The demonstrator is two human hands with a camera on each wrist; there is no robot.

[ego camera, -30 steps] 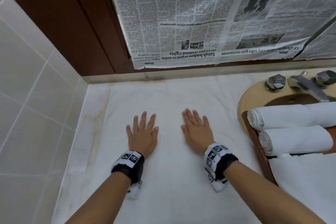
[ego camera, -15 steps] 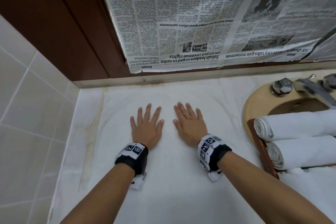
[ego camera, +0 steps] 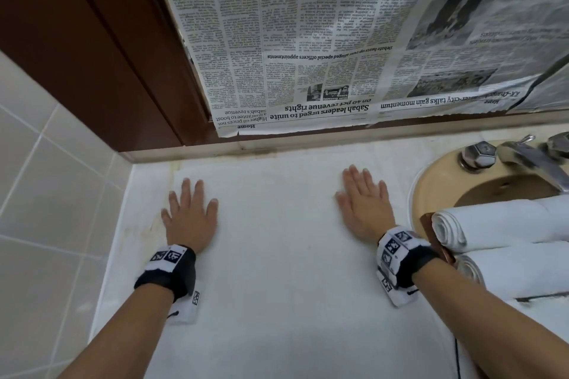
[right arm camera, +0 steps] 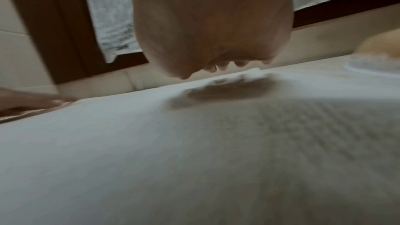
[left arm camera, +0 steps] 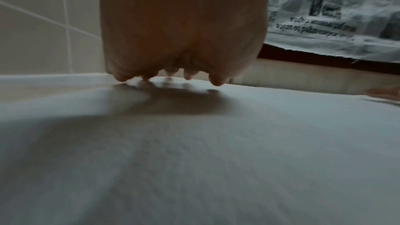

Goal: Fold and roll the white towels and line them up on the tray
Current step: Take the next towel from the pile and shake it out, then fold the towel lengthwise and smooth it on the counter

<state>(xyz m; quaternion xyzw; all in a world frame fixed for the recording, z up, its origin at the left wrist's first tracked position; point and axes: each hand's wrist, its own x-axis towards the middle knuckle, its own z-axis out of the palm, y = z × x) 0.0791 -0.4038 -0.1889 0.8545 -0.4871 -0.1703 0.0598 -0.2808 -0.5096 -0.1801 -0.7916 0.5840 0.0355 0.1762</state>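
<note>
A white towel point(ego camera: 277, 255) lies spread flat on the counter. My left hand point(ego camera: 191, 212) presses on it near its left edge, fingers straight. My right hand point(ego camera: 365, 203) presses flat near its right side, close to the sink. Both wrist views show a palm from behind, over the towel point(left arm camera: 216, 143) point(right arm camera: 194, 143), with fingertips down on the cloth. At the right, two rolled white towels point(ego camera: 492, 224) point(ego camera: 517, 271) lie side by side on a brown wooden tray point(ego camera: 431, 224), of which only the left end shows.
A beige sink point(ego camera: 431, 188) with a chrome tap point(ego camera: 529, 160) sits at the right, under the tray. Newspaper point(ego camera: 338, 40) covers the wall behind. Tiled wall point(ego camera: 46, 194) closes the left side. More white cloth point(ego camera: 538, 332) lies at the lower right.
Both hands have slid apart across the towel, the left one toward the left edge and the right one toward the sink. They were side by side in the middle before.
</note>
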